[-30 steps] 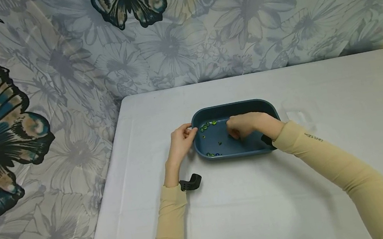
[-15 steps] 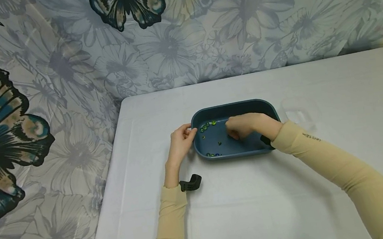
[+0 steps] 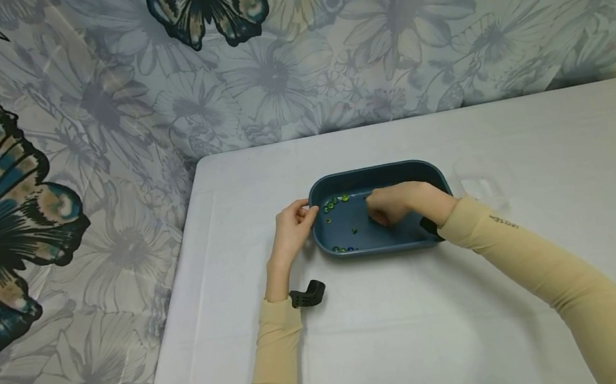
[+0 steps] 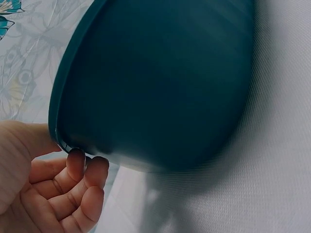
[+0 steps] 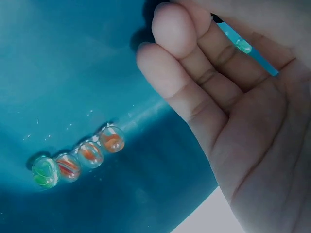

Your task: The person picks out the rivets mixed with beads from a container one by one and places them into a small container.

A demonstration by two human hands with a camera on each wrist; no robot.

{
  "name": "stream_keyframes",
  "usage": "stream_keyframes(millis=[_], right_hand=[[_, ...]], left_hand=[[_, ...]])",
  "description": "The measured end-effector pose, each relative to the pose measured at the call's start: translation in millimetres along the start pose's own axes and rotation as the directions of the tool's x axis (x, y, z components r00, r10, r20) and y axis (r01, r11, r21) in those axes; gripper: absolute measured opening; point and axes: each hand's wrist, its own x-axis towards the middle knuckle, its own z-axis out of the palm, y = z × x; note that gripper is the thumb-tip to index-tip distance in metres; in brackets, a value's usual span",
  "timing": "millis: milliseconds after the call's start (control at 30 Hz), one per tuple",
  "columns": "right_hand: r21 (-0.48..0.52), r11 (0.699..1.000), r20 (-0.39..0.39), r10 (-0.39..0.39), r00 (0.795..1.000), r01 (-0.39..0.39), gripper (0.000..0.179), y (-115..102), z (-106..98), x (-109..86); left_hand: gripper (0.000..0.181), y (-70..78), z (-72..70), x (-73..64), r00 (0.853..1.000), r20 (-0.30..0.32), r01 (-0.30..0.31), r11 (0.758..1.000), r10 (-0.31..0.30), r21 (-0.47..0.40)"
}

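a blue oblong tray (image 3: 391,248) of glass marbles (image 5: 91,154) is pinched by the left hand (image 3: 291,223); fingers of the right hand (image 3: 394,202) are curled, any hold hidden.

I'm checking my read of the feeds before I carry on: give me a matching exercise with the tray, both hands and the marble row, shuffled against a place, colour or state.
1. Tray
2. Left hand
3. Right hand
4. Marble row in the right wrist view

A. Gripping the tray's left end
B. One green, three orange-swirled
C. Blue all over
D. Reaching down inside the tray

Pairs: 1-C, 2-A, 3-D, 4-B
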Motion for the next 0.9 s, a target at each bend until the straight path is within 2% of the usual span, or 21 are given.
stream_keyframes(millis=[367,633,900], right_hand=[[0.007,0.999,0.049,0.046,0.998,-0.046,0.025,0.7,-8.9,-8.0],[-0.001,0.996,0.047,0.088,0.995,-0.088,0.024,3.4,-14.8,-15.1],[0.004,0.998,0.031,0.061,0.998,-0.061,0.02,3.5,-17.0,-22.2]], left_hand=[[0.03,0.8,1.5,1.6,1.0,-0.007,-0.002,1.0,0.002,0.007],[0.031,2.8,1.4,1.1,1.0,-0.008,-0.007,1.0,0.007,0.006],[0.03,1.6,1.8,-0.3,1.0,-0.004,0.012,1.0,-0.012,0.015]])
